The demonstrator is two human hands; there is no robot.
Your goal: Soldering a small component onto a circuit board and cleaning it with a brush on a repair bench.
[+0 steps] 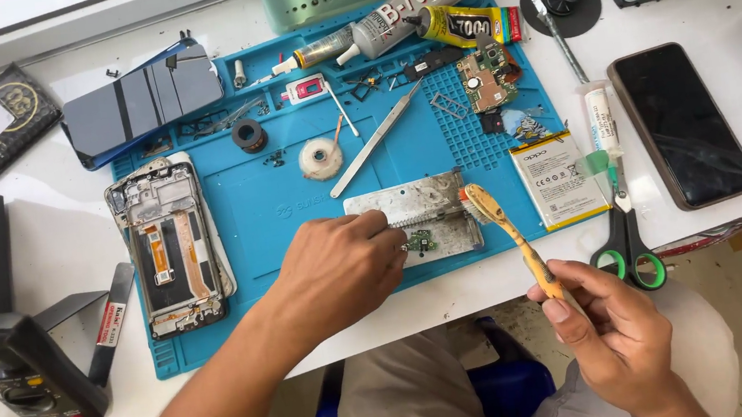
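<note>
Right hand (612, 325), nearest the camera, pinches a worn yellow toothbrush (509, 235) low on its handle between thumb and curled fingers. Bristle end points up and left, just over the right edge of the metal holder plate (413, 208). A grip that far down the handle suits light scrubbing strokes, by my reading.

Left hand (341, 268) rests on the near left part of the plate, fingers pressed together and curled down onto a small green circuit board (420, 243). Looks like the fingertips pin the board, or the plate, so it does not slide under the brush; exact contact is hidden by the knuckles.

Plate lies on the near edge of a blue work mat (268, 202), which keeps small parts from rolling off the white table (739, 8).

Around it:
- Opened phone frame (172, 245), left on the mat, insides up.
- Dark screen panel (144, 99), far left, laid flat, apart from the frame.
- Tweezers (377, 138), just beyond the plate, within reach.
- Phone battery (557, 180), right of the plate, label up.
- Larger circuit board (487, 79), far right of the mat.
- Glue tubes (410, 18), along the far edge.
- Green-handled scissors (627, 249), near right, off the mat.
- Black phone (683, 126), far right, screen up.
- Meter (22, 369), near left, red lead trailing.
</note>
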